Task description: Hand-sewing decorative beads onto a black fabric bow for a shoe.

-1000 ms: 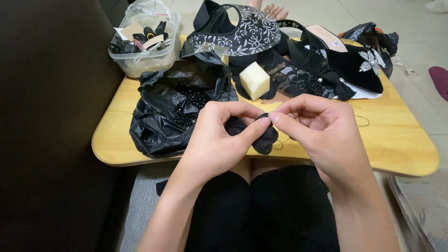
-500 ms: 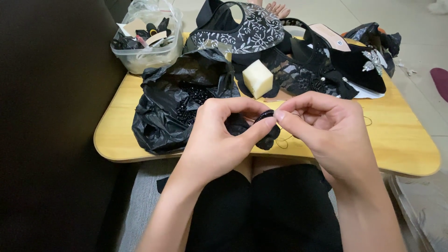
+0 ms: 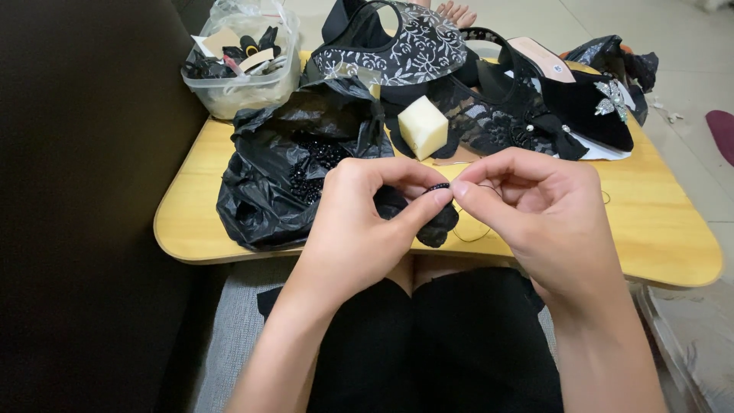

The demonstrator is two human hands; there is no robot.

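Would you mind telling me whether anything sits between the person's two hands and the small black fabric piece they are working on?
Nothing visible does. The left hand and right hand both already pinch the black fabric piece at their fingertips, above the near edge of the wooden table. The black plastic bag lies to the left, clear of them.

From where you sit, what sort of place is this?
Probably a home craft corner rather than a workshop: a low yellow wooden table over the person's lap, a tiled floor, and sewing materials spread out, such as black lace pieces, a black bag of beads and a clear tub of trimmings.
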